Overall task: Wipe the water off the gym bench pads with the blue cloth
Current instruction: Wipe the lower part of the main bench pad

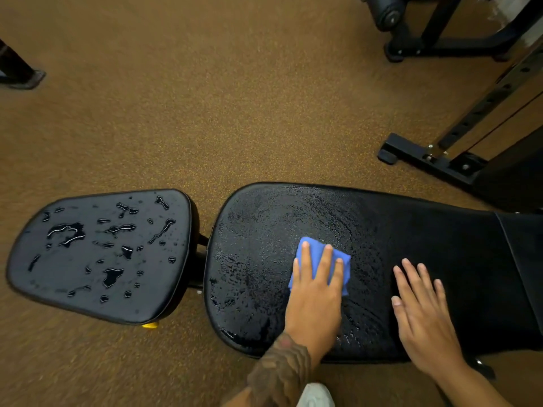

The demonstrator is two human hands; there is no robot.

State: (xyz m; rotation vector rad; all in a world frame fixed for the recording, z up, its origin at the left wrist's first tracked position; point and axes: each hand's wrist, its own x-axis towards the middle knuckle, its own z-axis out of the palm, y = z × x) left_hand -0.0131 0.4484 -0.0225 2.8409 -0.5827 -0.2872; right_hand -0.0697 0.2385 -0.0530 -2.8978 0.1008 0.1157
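A black gym bench lies across the lower part of the view in two pads. The small seat pad [97, 254] on the left carries several beads and puddles of water. The long back pad [411, 230] on the right is filmed with fine smeared droplets on its left half. A folded blue cloth [308, 251] rests on the long pad, and my left hand [316, 292] presses flat on top of it, fingers spread. Beside it to the right, my right hand [423, 312] lies flat and bare on the drier part of the same pad.
Brown speckled rubber floor surrounds the bench. A black rack base with a perforated upright [435, 160] stands at the right, close behind the long pad. More black machine frame [440, 33] sits at the top right, and a dark foot [20, 74] at the far left. A yellow knob [150, 325] shows under the seat pad.
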